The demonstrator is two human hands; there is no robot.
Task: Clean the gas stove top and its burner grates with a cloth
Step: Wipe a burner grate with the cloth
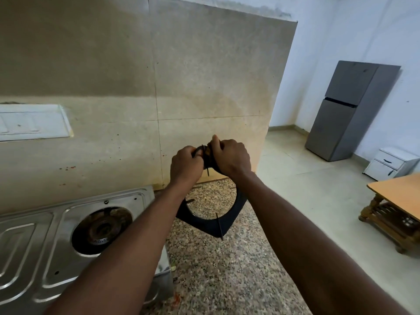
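I hold a black burner grate (205, 220) upright in the air above the speckled granite counter (227, 269). My left hand (185, 165) grips its top edge. My right hand (231, 156) grips a dark cloth (208, 155) wrapped round the same top edge, right beside the left hand. The steel gas stove top (45, 242) lies at the lower left, and its right burner (102, 228) is bare, with no grate on it.
A beige tiled wall (113, 87) with red splatter stands right behind the stove, with a white switch plate (31, 121) at left. Beyond the counter's right end are a grey fridge (347, 110), a small white drawer unit (391, 162) and a wooden table (395, 201).
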